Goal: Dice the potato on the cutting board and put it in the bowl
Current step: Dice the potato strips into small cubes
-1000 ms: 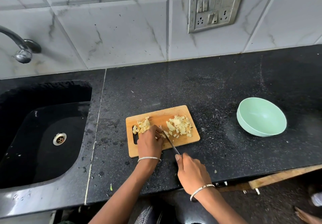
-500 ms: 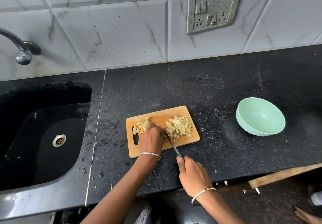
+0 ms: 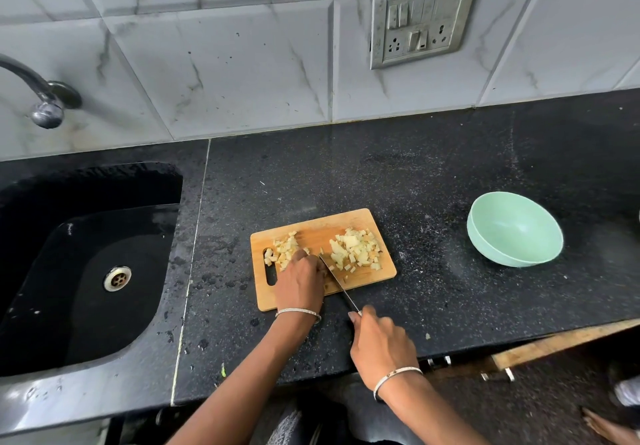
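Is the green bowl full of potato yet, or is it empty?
Empty. The green bowl shows only its bare inside, and the diced potato pieces all lie on the cutting board.

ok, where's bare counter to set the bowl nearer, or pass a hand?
Free: counter between cutting board and bowl; the wide strip from board to tiled wall. Narrower, wet-spotted: between sink and board. Crowded: the board itself, two piles of diced potato, left hand curled on more of it, right hand gripping the knife across the near edge.
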Available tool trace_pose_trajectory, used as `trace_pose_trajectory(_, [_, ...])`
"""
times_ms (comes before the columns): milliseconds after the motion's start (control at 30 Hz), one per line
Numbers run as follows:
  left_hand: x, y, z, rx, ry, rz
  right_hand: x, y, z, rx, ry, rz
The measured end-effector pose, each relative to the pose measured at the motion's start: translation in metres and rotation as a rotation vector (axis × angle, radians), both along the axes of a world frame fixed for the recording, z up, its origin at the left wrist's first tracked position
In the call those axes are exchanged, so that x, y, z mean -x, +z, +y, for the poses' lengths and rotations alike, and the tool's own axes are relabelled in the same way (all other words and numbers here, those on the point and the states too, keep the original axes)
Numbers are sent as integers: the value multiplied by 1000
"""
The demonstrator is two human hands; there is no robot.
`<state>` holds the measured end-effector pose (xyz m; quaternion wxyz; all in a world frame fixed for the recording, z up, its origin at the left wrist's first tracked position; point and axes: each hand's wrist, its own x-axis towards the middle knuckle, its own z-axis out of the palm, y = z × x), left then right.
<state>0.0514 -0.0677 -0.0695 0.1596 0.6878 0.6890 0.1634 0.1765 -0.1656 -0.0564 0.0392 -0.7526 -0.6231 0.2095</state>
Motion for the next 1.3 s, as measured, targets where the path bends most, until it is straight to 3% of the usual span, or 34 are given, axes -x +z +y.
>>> trace_pose_trajectory(100, [-1, 3, -2, -11, 0, -4, -4, 2, 1, -9, -5, -22])
trace_pose_trajectory(400, [9, 8, -7, -75, 64, -135, -16, 4, 6, 6, -42, 205])
trace_pose_trajectory(567, [25, 21, 0, -94, 148, -211, -10, 8, 3, 6, -41, 183])
trace_pose_trajectory(733, [30, 22, -1, -90, 157, -187, -14, 6, 3, -48, -62, 129])
trace_pose_trajectory(1100, [-14, 8, 2, -51, -54, -23, -18, 2, 2, -20, -52, 92])
trace_pose_trajectory(1300, [-23, 10, 10, -6, -26, 29, -20, 1, 4, -6, -52, 59])
